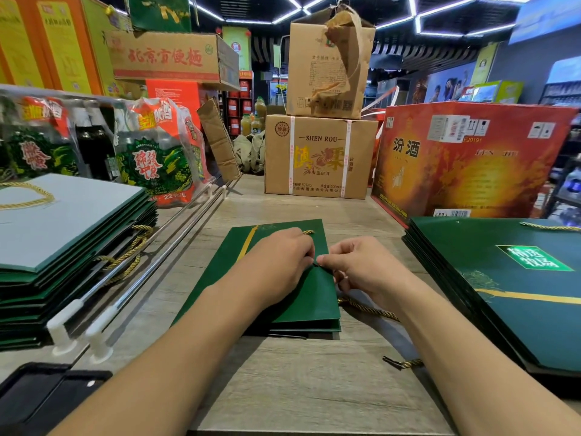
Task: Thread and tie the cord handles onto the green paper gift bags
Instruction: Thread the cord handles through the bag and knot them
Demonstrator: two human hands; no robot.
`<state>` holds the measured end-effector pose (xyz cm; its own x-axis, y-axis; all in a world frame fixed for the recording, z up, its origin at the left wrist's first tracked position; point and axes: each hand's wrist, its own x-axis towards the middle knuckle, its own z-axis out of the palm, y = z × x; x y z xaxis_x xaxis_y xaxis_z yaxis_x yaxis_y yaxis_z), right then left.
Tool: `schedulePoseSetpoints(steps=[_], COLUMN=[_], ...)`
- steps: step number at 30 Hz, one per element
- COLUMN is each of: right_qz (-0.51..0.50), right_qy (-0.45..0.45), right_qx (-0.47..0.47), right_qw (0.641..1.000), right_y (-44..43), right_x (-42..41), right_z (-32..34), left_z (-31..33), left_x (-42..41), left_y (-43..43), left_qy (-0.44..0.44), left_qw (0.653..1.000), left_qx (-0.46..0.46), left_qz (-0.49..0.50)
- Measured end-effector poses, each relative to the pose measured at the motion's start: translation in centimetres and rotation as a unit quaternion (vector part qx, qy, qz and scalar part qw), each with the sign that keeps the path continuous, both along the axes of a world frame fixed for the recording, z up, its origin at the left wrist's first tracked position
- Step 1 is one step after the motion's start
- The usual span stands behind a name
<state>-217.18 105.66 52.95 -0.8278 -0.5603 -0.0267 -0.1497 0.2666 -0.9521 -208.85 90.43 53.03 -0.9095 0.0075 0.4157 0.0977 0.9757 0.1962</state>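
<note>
The green bag (283, 297) is lying flat on the table (283, 379); the left hand (279, 262) is curling over it, grip hidden, the right hand (355, 262) is pinching its edge, gold cord (367, 309) trailing; threading seems underway, right stack (503, 278) waiting

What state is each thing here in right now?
Bag: flat, creased where pinched.
Cord: slack, trailing beside bag.
Left hand: curled on bag, grip hidden.
Right hand: pinching bag.
Left stack: flat, cords showing.
Top carton: torn open.
Lower carton: taped shut.
</note>
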Motion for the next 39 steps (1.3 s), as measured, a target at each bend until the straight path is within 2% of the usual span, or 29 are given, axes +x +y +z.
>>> schedulePoseSetpoints(steps=[3, 15, 19, 23, 26, 29, 34, 39], right_qz=[0.001, 0.001, 0.016, 0.075, 0.127, 0.124, 0.127, 0.148], right_qy=[0.019, 0.044, 0.011, -0.058, 0.001, 0.048, 0.085, 0.025], right_qx=[0.007, 0.000, -0.043, -0.119, -0.107, -0.114, -0.090, -0.088], right_qw=[1.000, 0.999, 0.999, 0.988, 0.986, 0.984, 0.984, 0.985], right_y=[0.0, 0.0, 0.1, 0.5, 0.9, 0.9, 0.6, 1.0], right_x=[-0.1, -0.3, -0.7, -1.1, -1.0, -0.8, -1.0, -1.2], right_z=[-0.2, -0.3, -0.4, 0.1, -0.1, -0.4, -0.6, -0.3], left_z=[-0.1, -0.4, -0.6, -0.2, -0.2, -0.3, 0.0, -0.1], left_x=[0.1, -0.1, -0.4, -0.2, 0.0, 0.0, 0.0, 0.0], left_y=[0.3, 0.8, 0.3, -0.3, -0.4, -0.5, -0.7, -0.7], left_qy=[0.002, 0.011, 0.052, 0.085, 0.095, 0.097, 0.065, 0.040], left_qw=[1.000, 1.000, 0.994, 0.982, 0.979, 0.973, 0.978, 0.985], left_qx=[-0.022, 0.003, 0.098, 0.165, 0.179, 0.205, 0.196, 0.165], left_qz=[0.001, 0.000, 0.020, 0.034, 0.036, 0.032, 0.031, 0.015])
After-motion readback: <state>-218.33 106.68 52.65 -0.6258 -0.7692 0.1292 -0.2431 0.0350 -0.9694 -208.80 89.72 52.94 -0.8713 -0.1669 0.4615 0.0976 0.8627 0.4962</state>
